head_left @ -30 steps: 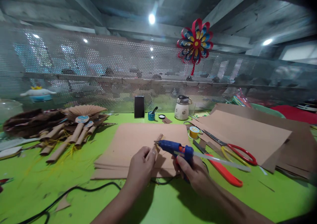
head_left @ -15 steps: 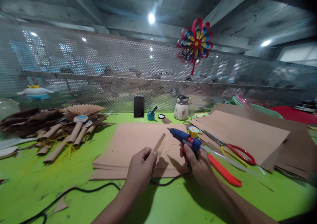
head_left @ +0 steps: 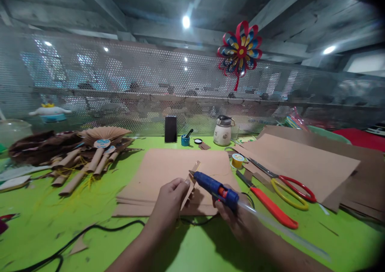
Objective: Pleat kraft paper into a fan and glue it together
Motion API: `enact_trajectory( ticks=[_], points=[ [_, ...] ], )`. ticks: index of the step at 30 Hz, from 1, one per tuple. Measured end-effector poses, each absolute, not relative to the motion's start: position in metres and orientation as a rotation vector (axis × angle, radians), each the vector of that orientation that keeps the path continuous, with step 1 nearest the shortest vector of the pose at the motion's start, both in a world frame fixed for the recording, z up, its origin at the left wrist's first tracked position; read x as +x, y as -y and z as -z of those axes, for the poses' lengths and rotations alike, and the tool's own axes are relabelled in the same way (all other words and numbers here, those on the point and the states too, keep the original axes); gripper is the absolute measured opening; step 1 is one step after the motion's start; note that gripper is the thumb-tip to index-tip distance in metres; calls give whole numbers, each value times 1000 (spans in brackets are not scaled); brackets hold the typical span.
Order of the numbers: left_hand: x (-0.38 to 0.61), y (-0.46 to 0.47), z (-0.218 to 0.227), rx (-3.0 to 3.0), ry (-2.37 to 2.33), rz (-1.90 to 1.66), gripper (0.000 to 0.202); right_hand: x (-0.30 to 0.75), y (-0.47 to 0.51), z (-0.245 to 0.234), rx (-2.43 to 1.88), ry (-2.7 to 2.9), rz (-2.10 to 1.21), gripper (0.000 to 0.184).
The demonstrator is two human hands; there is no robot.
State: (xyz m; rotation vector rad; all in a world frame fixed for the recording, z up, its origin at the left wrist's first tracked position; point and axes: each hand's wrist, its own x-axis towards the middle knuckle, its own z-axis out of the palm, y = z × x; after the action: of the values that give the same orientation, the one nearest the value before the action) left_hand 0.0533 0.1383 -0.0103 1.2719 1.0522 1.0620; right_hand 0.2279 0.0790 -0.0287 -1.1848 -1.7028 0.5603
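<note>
Between thumb and fingers, my left hand (head_left: 171, 197) pinches a narrow folded strip of brown paper (head_left: 192, 181), tilted up and away. My right hand (head_left: 233, 214) is wrapped round the handle of a blue hot glue gun (head_left: 215, 187). Its nozzle points left and sits at the strip, just beyond my left thumb; whether it touches cannot be made out. A clear glue stick (head_left: 285, 230) sticks out of the gun's back end. Under both hands lies a stack of brown paper sheets (head_left: 144, 183).
Right of the stack lie a red-handled cutter (head_left: 275, 208), scissors (head_left: 293, 189), a yellow thread spool (head_left: 237, 160) and large brown sheets (head_left: 303, 155). Paper fans (head_left: 104, 133) lie at left. A phone (head_left: 170, 129), blue jar (head_left: 185, 140) and flask (head_left: 222, 130) stand behind. A black cord (head_left: 99, 226) crosses the front.
The glue gun has moved left and down, bringing its nozzle from beyond the strip's right side onto the strip. My left hand still pinches the strip, now angled slightly differently.
</note>
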Motion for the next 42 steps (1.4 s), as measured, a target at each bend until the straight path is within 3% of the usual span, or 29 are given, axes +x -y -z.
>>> enact_trajectory(
  ticks=[6,42],
  points=[
    [51,-136,9,1225,-1001,-1069,25,228,-78,27,-1179,1751,-518,10],
    [57,-137,8,1263,-1132,-1016,34,233,-81,19,-1271,1763,-594,28]
  ],
)
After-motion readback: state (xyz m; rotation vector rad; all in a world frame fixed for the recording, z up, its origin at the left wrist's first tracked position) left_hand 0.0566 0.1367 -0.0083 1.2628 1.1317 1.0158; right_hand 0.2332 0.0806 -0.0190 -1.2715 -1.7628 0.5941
